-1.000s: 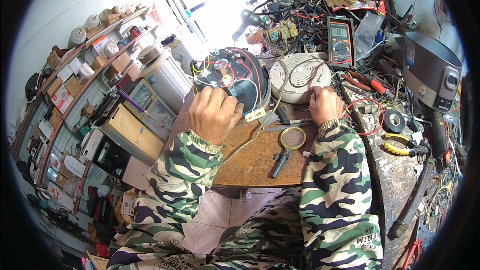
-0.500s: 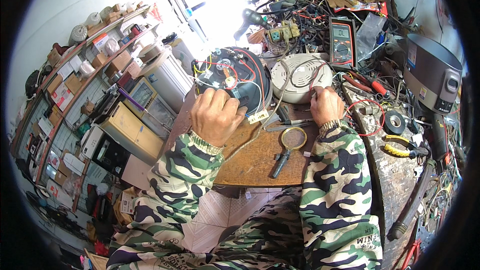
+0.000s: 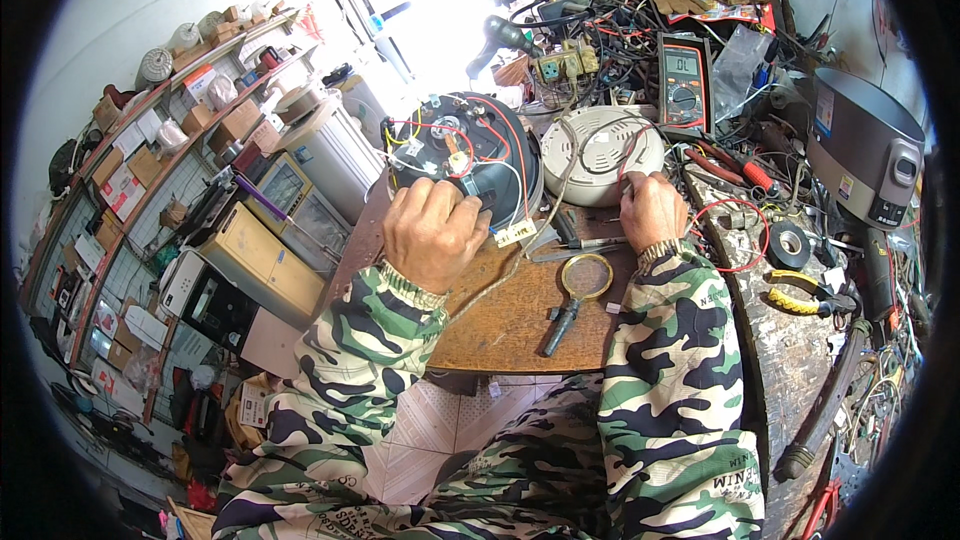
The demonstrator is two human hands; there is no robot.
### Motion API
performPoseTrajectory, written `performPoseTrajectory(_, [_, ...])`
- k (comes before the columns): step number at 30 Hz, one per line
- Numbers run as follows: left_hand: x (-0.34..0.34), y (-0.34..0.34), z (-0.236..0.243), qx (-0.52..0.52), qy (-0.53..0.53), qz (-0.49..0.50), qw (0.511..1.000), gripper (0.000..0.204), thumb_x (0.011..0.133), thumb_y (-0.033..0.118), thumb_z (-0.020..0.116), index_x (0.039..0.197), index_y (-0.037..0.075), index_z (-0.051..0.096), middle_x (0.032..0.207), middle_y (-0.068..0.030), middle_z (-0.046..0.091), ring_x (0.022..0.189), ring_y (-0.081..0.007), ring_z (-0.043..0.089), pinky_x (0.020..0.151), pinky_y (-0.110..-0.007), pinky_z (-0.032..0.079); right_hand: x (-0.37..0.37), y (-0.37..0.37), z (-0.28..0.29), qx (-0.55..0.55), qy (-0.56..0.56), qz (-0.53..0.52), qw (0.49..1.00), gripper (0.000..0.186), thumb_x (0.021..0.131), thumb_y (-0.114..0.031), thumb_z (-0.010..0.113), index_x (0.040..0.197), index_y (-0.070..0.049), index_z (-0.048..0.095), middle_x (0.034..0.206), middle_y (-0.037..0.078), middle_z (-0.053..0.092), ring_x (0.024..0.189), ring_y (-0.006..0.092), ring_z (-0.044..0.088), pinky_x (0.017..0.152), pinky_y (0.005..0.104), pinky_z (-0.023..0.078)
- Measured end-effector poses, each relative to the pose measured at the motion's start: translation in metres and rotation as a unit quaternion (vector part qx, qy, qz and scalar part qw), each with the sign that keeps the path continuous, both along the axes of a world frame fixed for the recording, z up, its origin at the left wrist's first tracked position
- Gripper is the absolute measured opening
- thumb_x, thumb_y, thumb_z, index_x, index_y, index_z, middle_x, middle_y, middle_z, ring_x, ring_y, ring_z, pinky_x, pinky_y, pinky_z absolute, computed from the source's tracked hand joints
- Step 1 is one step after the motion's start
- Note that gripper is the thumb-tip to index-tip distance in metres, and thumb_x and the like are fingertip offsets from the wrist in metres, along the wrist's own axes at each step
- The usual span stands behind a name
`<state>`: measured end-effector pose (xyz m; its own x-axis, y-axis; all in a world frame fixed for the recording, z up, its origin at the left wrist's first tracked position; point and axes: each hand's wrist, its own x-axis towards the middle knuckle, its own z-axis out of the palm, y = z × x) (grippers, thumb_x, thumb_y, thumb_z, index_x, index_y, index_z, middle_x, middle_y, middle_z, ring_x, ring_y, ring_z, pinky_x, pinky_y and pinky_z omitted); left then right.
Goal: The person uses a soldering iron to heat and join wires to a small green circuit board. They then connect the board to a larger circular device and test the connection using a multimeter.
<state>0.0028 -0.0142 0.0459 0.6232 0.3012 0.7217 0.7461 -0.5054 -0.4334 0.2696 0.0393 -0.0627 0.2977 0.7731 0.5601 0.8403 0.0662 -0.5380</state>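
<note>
My left hand point(image 3: 437, 233) is curled closed at the near left edge of a round black appliance base point(image 3: 497, 182), whose red, white and yellow wires lie exposed. What its fingers hold, if anything, is hidden. Beside that base lies a round cream vented plastic cover point(image 3: 597, 145), with a grey cord point(image 3: 566, 178) running across it and down over the tabletop. My right hand point(image 3: 654, 210) is closed at the cover's right rim, near a thin lead; its fingertips are hidden from view. A magnifying glass point(image 3: 567, 322) with a black handle rests between my forearms.
Behind the cover stands a multimeter point(image 3: 685, 85), lit, before a heap of cables point(image 3: 620, 20). On the right bench point(image 3: 775, 340) are black tape point(image 3: 790, 246), yellow-handled pliers point(image 3: 800, 296) and a grey cooker body point(image 3: 862, 145). Cluttered shelves point(image 3: 150, 120) line the left wall.
</note>
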Motion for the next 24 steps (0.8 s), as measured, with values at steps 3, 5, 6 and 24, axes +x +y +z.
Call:
performPoseTrajectory(3, [-0.0004, 0.0027, -0.0032, 0.008, -0.001, 0.001, 1.000, 0.024, 0.061, 0.013, 0.085, 0.081, 0.010, 0.071, 0.075, -0.0017, 0.057, 0.075, -0.0232, 0.057, 0.066, -0.037, 0.047, -0.0001, -0.0005, 0.0004, 0.001, 0.000, 0.002, 1.000, 0.018, 0.083, -0.016, 0.063, 0.097, -0.011, 0.073, 0.092, 0.020, 0.068, 0.082, 0.0414, 0.067, 0.071, 0.0503, 0.054])
performPoseTrajectory(5, [-0.0011, 0.0046, -0.0045, 0.008, 0.000, -0.009, 1.000, 0.022, 0.062, 0.013, 0.083, 0.080, 0.008, 0.070, 0.075, -0.0027, 0.055, 0.074, -0.0231, 0.056, 0.065, -0.037, 0.045, 0.0000, -0.0010, 0.0007, -0.005, -0.001, 0.001, 1.000, 0.019, 0.083, -0.016, 0.063, 0.097, -0.011, 0.073, 0.092, 0.020, 0.067, 0.083, 0.0412, 0.067, 0.072, 0.0502, 0.054])
performPoseTrajectory(6, [-0.0026, 0.0030, -0.0041, 0.009, 0.001, -0.011, 1.000, 0.021, 0.063, 0.013, 0.082, 0.079, 0.008, 0.070, 0.075, -0.0031, 0.054, 0.074, -0.0230, 0.055, 0.065, -0.037, 0.045, -0.0018, -0.0010, 0.0014, -0.011, -0.002, 0.003, 1.000, 0.019, 0.082, -0.016, 0.063, 0.097, -0.011, 0.073, 0.092, 0.020, 0.067, 0.083, 0.0411, 0.067, 0.072, 0.0501, 0.054])
performPoseTrajectory(24, [0.0009, 0.0032, -0.0070, -0.012, -0.003, -0.014, 1.000, 0.017, 0.067, 0.013, 0.080, 0.079, 0.007, 0.069, 0.076, -0.0034, 0.054, 0.075, -0.0231, 0.055, 0.064, -0.037, 0.044, 0.0009, -0.0019, 0.0030, -0.035, -0.004, -0.002, 0.999, 0.024, 0.082, -0.017, 0.064, 0.103, -0.012, 0.073, 0.095, 0.020, 0.068, 0.088, 0.0408, 0.068, 0.076, 0.0495, 0.054])
